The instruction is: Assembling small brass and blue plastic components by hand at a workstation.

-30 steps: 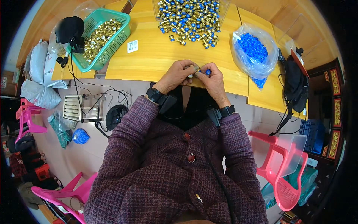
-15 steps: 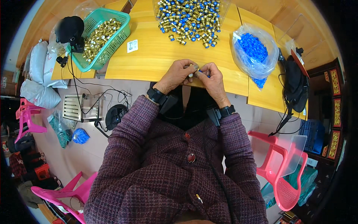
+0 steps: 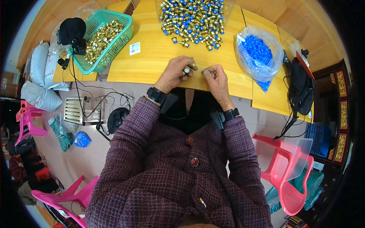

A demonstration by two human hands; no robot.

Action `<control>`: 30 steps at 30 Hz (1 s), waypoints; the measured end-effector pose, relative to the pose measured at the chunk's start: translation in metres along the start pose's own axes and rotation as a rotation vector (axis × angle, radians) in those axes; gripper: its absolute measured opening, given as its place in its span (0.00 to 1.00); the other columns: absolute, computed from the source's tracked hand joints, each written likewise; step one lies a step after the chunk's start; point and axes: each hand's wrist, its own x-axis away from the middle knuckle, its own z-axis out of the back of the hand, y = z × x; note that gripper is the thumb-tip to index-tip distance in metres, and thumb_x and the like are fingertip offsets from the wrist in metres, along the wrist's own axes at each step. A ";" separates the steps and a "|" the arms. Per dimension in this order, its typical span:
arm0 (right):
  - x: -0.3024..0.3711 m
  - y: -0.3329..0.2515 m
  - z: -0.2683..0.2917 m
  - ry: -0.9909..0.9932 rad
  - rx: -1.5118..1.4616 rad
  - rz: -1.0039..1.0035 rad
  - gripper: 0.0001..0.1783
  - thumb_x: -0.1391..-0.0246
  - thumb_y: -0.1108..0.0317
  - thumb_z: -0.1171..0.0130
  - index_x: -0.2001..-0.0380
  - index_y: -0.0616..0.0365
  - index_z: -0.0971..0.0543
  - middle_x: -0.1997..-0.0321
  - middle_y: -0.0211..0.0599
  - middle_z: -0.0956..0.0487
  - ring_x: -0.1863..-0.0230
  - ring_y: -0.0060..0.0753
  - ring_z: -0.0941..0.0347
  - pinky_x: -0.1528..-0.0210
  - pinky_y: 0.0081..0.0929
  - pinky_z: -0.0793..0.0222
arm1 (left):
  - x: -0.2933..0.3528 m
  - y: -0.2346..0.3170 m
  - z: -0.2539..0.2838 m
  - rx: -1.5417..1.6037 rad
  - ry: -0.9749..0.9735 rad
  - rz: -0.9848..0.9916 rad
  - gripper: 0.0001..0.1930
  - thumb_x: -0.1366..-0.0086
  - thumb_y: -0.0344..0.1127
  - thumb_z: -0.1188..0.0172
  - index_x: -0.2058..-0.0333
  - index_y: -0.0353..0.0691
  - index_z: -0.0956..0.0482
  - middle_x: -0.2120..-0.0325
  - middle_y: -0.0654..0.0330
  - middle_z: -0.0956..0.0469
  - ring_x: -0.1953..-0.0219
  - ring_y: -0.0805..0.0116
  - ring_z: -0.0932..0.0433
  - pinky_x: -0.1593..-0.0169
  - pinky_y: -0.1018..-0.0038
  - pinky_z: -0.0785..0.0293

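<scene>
Over the table's near edge, my left hand is closed around brass fittings, one showing a pale round end and another poking out by the fingertips. Just to its right, my right hand is pinched, thumb against fingers. Whatever lies in that pinch is too small to make out. The two hands are apart. Beyond them on the yellow table lies a heap of brass fittings with blue caps. A clear bag of blue plastic caps sits to the right.
A green basket of brass fittings stands at the left, beside a black cap-like device with cables. A white label lies on the table. A black bag is at the right edge. Pink chairs stand on the floor.
My hands, together half a second ago, have come apart. The left moved slightly left and away from me with the brass fittings; the blue piece between the hands no longer shows.
</scene>
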 end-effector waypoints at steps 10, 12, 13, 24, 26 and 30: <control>0.001 -0.007 0.000 -0.049 -0.067 -0.023 0.08 0.37 0.68 0.50 0.58 0.60 0.29 0.70 0.27 0.26 0.75 0.13 0.38 0.73 0.13 0.39 | -0.060 0.026 0.061 -0.430 0.374 -0.369 0.12 0.34 0.38 0.45 0.60 0.37 0.20 0.75 0.57 0.20 0.77 0.71 0.24 0.75 0.79 0.30; 0.000 -0.005 0.001 -0.050 -0.042 -0.014 0.09 0.37 0.68 0.50 0.57 0.60 0.29 0.70 0.27 0.25 0.75 0.13 0.38 0.73 0.13 0.39 | -0.072 0.030 0.069 -0.665 0.442 -0.460 0.13 0.35 0.39 0.45 0.58 0.39 0.19 0.73 0.54 0.19 0.75 0.67 0.23 0.71 0.76 0.28; 0.000 -0.005 0.001 -0.050 -0.043 -0.012 0.09 0.37 0.68 0.50 0.57 0.60 0.29 0.70 0.27 0.25 0.75 0.13 0.38 0.73 0.13 0.39 | -0.076 0.033 0.071 -0.900 0.515 -0.551 0.14 0.36 0.40 0.45 0.57 0.40 0.18 0.72 0.52 0.19 0.74 0.63 0.21 0.68 0.73 0.26; 0.000 -0.006 0.000 -0.046 -0.010 0.013 0.08 0.37 0.69 0.49 0.58 0.60 0.28 0.70 0.27 0.25 0.74 0.13 0.36 0.72 0.13 0.38 | -0.084 0.048 0.064 -1.382 0.478 -0.512 0.18 0.40 0.47 0.42 0.58 0.41 0.19 0.69 0.48 0.18 0.64 0.47 0.20 0.59 0.59 0.26; 0.001 -0.005 0.000 -0.047 -0.007 0.011 0.08 0.37 0.69 0.48 0.58 0.60 0.27 0.69 0.27 0.25 0.73 0.13 0.35 0.72 0.13 0.38 | -0.079 0.049 0.063 -1.382 0.481 -0.416 0.18 0.41 0.47 0.41 0.61 0.39 0.21 0.70 0.48 0.19 0.65 0.48 0.21 0.61 0.59 0.27; 0.001 -0.006 -0.001 -0.052 0.006 0.002 0.08 0.38 0.69 0.48 0.58 0.60 0.27 0.69 0.27 0.24 0.71 0.13 0.33 0.71 0.13 0.37 | -0.070 0.044 0.066 -1.347 0.409 -0.422 0.17 0.42 0.46 0.38 0.65 0.37 0.25 0.71 0.48 0.20 0.67 0.49 0.21 0.63 0.61 0.27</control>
